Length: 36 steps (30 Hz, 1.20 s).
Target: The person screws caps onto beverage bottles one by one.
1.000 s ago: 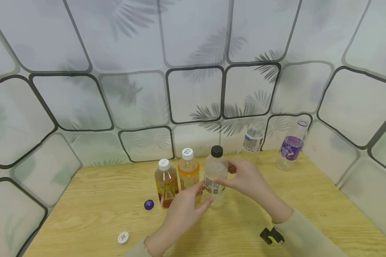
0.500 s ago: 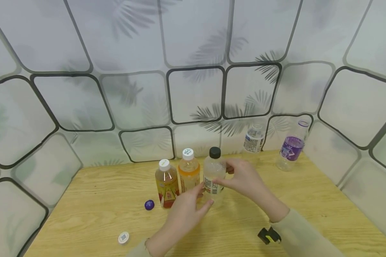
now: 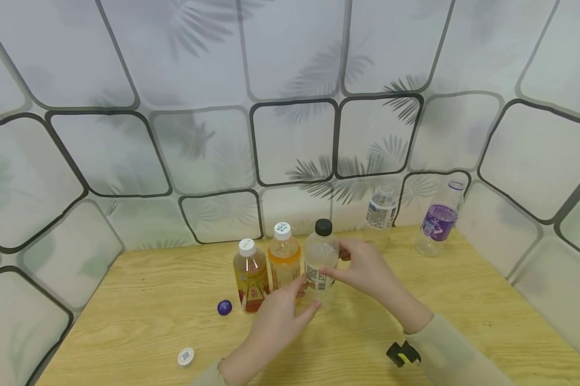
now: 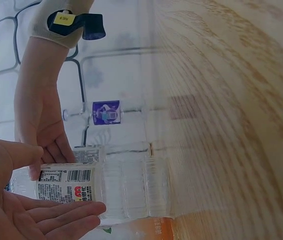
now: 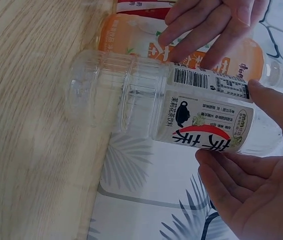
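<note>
Clear ridged plastic bottle (image 5: pixel 191 107) (black-capped), right hand (image 3: pixel 364 268) pinching it, left hand (image 3: pixel 279 315) spread.

Leaf-patterned walls (image 3: pixel 292 142) around a wooden desk (image 3: pixel 149 300)

Pale walls stand behind the desk and at both sides, printed with rounded dark outlines and gray palm fronds (image 3: pixel 404 100). Soft light covers the yellowish grain.

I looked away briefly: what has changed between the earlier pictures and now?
The black-capped bottle has shifted slightly left, nearer the orange-banded bottle; the right hand moved with it, holding it throughout. The left hand, loose purple cap and loose white cap look unchanged.
</note>
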Motion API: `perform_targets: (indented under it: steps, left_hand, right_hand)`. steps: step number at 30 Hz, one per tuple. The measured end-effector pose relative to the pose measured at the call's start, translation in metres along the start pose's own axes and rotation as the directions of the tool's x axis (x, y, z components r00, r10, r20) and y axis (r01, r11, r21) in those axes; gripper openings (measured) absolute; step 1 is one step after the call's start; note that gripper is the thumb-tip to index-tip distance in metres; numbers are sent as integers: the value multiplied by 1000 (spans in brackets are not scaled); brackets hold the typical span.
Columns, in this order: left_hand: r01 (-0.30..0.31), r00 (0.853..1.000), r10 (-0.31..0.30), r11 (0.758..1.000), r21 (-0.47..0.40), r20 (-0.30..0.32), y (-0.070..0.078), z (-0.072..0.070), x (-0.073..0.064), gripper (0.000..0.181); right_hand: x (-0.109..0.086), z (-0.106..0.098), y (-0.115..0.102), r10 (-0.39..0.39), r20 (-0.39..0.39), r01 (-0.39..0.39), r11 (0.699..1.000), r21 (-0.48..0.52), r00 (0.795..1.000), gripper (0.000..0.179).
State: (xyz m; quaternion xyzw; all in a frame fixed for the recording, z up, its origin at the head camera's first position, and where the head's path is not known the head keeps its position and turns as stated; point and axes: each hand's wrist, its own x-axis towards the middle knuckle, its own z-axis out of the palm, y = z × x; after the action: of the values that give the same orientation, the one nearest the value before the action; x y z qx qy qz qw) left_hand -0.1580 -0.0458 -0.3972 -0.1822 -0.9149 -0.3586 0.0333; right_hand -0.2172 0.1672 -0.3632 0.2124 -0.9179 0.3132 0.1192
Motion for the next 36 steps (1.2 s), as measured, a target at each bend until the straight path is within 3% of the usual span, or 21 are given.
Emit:
perform_targets:
  steps: [12,26,36]
  left_hand:
    - [23,1000,-23,1000,8,14,1,0,2,60]
    - [5,1000,-6,1000,15,14,0,-1,2,61]
    - [-5,1000,5,1000,24,-5,-6,-2,-10,54]
  right_hand:
    - [1,2,3,21,21,-21,1000,19,1000,49]
    - [1,0,4,9,35,-11,998,61,999,52]
    - [-6,-1,10,3,75,-8,998,67,997,57]
